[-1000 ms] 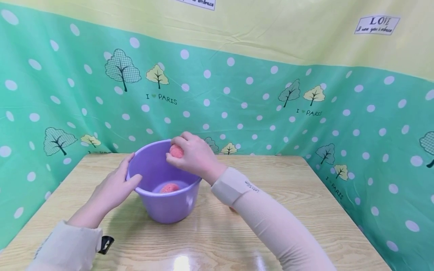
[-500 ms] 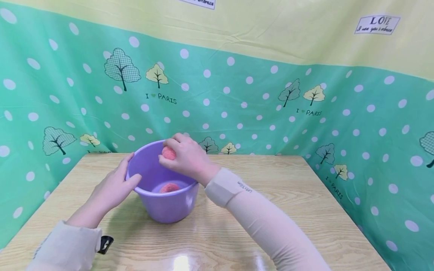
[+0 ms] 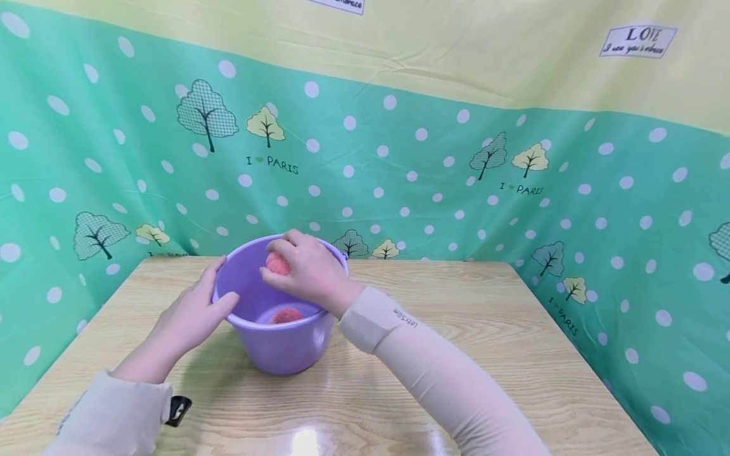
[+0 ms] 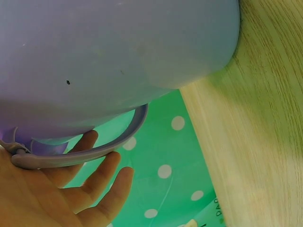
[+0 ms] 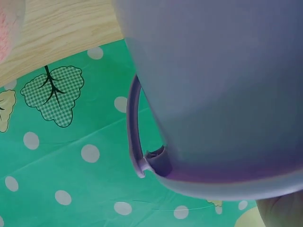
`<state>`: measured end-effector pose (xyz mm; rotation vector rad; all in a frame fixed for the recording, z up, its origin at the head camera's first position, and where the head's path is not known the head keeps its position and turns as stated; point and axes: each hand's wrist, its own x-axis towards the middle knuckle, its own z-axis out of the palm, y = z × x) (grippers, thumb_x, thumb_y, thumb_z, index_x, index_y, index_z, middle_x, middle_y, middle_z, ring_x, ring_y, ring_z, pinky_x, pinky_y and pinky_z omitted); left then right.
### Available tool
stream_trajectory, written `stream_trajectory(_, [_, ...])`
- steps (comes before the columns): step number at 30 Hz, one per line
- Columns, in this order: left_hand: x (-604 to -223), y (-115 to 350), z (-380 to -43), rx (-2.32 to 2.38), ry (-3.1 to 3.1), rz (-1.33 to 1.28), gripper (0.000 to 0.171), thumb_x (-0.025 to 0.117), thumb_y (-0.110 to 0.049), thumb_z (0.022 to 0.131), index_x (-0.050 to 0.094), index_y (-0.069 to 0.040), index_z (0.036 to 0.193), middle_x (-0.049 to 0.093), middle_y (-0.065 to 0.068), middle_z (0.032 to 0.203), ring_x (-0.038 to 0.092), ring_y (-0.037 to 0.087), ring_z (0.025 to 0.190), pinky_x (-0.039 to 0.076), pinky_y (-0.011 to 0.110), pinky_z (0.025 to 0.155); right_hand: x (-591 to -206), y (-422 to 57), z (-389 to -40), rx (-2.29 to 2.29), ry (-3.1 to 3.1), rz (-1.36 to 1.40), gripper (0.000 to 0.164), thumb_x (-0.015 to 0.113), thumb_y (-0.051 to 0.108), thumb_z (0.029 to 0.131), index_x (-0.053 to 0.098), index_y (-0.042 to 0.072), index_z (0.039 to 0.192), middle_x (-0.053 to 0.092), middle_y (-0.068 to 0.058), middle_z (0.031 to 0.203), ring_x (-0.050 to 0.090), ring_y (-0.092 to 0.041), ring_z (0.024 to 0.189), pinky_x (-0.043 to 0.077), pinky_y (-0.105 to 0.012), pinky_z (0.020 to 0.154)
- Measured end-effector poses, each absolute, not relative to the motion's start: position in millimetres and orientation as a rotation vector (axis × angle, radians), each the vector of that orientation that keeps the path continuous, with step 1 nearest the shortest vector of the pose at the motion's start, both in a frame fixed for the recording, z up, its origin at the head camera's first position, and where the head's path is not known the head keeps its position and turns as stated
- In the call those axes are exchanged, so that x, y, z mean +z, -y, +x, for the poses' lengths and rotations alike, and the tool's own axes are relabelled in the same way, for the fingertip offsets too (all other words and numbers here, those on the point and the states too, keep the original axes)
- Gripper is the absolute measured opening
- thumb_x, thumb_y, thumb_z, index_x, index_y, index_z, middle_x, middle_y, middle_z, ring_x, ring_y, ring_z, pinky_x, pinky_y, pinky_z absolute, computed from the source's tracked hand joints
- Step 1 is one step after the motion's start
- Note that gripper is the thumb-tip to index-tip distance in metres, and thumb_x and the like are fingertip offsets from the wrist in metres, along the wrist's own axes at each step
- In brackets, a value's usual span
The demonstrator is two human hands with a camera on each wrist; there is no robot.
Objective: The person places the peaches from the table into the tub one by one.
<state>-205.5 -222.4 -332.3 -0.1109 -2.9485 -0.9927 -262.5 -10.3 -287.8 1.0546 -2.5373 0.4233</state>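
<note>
A purple bucket (image 3: 282,345) stands on the table. My left hand (image 3: 191,313) holds its rim at the left, thumb over the edge; in the left wrist view its fingers (image 4: 102,177) spread outside beside the bucket's handle (image 4: 90,155). My right hand (image 3: 308,266) grips a round, rough-textured pink thing (image 3: 277,263) over the bucket's mouth. Its exact kind I cannot tell. Inside, a similar reddish-pink round thing (image 3: 285,315) with dark spots lies on the bottom, partly hidden by the near rim.
Wood-grain table (image 3: 456,329) spreads around the bucket. A green and yellow printed cloth (image 3: 399,152) hangs behind and at both sides. In the right wrist view, part of a pink textured thing (image 5: 5,33) shows at the upper left. A small black piece (image 3: 179,410) sits by the left cuff.
My right hand has moved left and slightly down over the bucket, carrying the pink thing. The left hand stays at the rim. The thing inside appears slightly turned, showing darker spots.
</note>
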Motion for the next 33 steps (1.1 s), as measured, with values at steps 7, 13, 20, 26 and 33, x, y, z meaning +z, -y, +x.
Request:
stream_trajectory(7, [-333.1,222.6,-205.7,-0.969,2.943,-0.122,0.079,0.043,-0.039,0.1,0.003,-0.004,0.159,0.03,0.035,0.153,0.041,0.056,0.132,0.043,0.071,0.092,-290.2,11.6,-262.2,0.398,2.531,1.068,0.039,0.064,0.043,0.091,0.068,0.017,0.12,0.062,0.002,0.114,0.057,-0.009,0.098,0.048,-0.022,0.089])
stream_trajectory(13, [-332.4,222.5,-205.4,-0.973,2.942,-0.122,0.079,0.042,-0.04,0.1,0.002,-0.005,0.159,0.029,0.035,0.154,0.04,0.057,0.132,0.042,0.072,0.092,-293.4,13.1,-262.2,0.381,2.543,1.077,0.039,0.064,0.043,0.092,0.067,0.017,0.121,0.062,-0.001,0.123,0.06,-0.014,0.109,0.048,-0.026,0.097])
stream_trajectory(20, [-331.8,222.7,-205.6,-0.979,2.939,-0.123,0.08,0.042,-0.04,0.1,0.002,-0.005,0.159,0.029,0.035,0.154,0.04,0.057,0.133,0.042,0.072,0.092,-295.4,14.5,-260.9,0.368,2.582,1.06,0.04,0.062,0.043,0.093,0.065,0.018,0.124,0.059,-0.001,0.125,0.058,-0.016,0.11,0.048,-0.029,0.099])
stream_trajectory(26, [-332.6,222.9,-205.9,-0.98,2.941,-0.126,0.08,0.043,-0.041,0.1,0.002,-0.006,0.159,0.03,0.035,0.154,0.04,0.057,0.132,0.042,0.073,0.091,-297.4,14.6,-261.9,0.352,2.577,1.066,0.039,0.063,0.043,0.093,0.066,0.018,0.123,0.059,0.0,0.12,0.057,-0.014,0.104,0.048,-0.027,0.095])
stream_trajectory(33, [-332.2,221.4,-204.7,-0.99,2.942,-0.121,0.08,0.043,-0.04,0.1,0.002,-0.006,0.159,0.029,0.034,0.154,0.04,0.056,0.133,0.041,0.072,0.093,-299.8,14.6,-262.3,0.344,2.589,1.054,0.04,0.062,0.044,0.093,0.066,0.018,0.124,0.059,-0.001,0.122,0.057,-0.015,0.106,0.047,-0.027,0.096])
